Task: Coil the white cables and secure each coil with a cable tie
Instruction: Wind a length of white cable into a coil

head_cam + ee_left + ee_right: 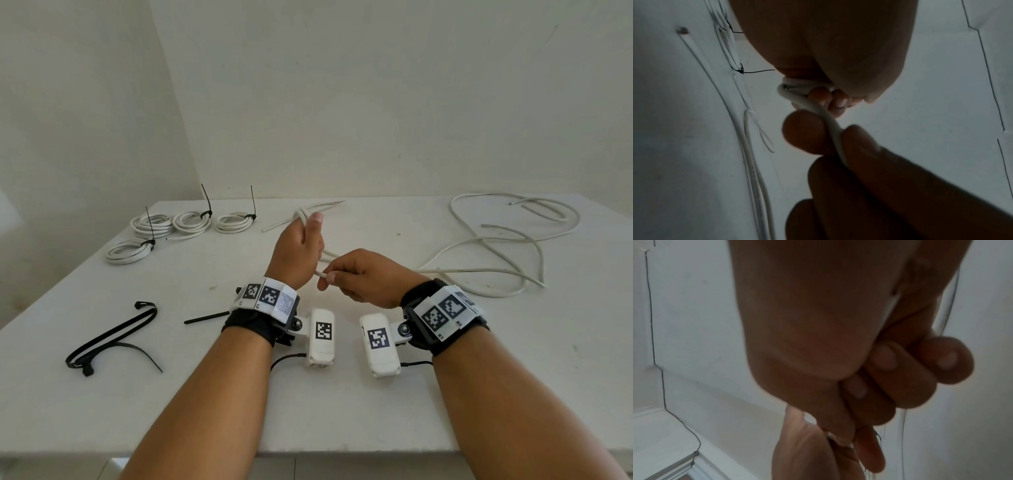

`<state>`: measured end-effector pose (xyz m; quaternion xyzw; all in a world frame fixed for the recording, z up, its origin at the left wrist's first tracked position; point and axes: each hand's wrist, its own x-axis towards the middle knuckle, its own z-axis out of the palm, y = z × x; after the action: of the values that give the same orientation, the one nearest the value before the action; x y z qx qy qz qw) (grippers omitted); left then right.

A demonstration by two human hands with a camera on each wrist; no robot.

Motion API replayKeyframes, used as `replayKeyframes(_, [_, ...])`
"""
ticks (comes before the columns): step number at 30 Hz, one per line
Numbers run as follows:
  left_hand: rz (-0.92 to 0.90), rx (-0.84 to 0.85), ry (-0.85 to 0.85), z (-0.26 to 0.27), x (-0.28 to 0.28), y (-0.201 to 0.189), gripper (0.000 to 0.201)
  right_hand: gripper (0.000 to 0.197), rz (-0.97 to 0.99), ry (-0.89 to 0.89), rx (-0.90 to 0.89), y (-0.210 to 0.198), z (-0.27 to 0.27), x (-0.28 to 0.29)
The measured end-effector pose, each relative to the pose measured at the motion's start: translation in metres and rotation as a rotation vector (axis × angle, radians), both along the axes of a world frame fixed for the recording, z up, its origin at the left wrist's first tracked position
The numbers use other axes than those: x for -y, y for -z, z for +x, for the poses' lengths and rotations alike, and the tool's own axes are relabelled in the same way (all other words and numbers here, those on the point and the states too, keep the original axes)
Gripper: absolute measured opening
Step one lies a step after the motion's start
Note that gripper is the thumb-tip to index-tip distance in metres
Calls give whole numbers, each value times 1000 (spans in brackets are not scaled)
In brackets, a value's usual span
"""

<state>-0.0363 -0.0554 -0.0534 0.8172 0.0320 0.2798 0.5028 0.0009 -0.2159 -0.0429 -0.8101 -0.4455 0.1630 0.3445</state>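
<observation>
My left hand is raised above the middle of the table, its fingers curled round a few loops of white cable. In the left wrist view the same loops bunch against the curled fingertips. My right hand sits just right of it and pinches the cable's free run between thumb and fingers. From there the cable trails to the right into a loose tangle on the table. In the right wrist view my right hand's fingers are curled, and the cable is mostly hidden.
Several finished coils bound with black ties lie at the back left. Loose black cable ties lie at the front left, and one more lies beside my left wrist. The white table ends near my forearms, and a wall stands behind it.
</observation>
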Motion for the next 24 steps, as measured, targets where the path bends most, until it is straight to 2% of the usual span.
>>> replayKeyframes(4, [210,-153,-23,5,-2,0,50,21,-37,4,4,-4,-1,1])
replayKeyframes(8, [349,-287,-25,5,-3,-1,54,20,-68,15,99,-12,-4,7])
replayKeyframes(12, [390,-454,106,3,-2,-1,44,10,83,106,160,-19,-2,16])
replayKeyframes(14, [335,-516,196,-1,0,-4,51,3,213,149,157,-22,-1,19])
replayKeyframes(17, [175,-556,311,-9,9,-12,57,11,376,194,159,-20,3,22])
replayKeyframes(21, [-212,-497,548,-11,17,-12,61,21,584,263,136,-15,11,23])
replayKeyframes(24, [-443,-424,760,-10,20,-9,58,22,675,294,88,-12,13,20])
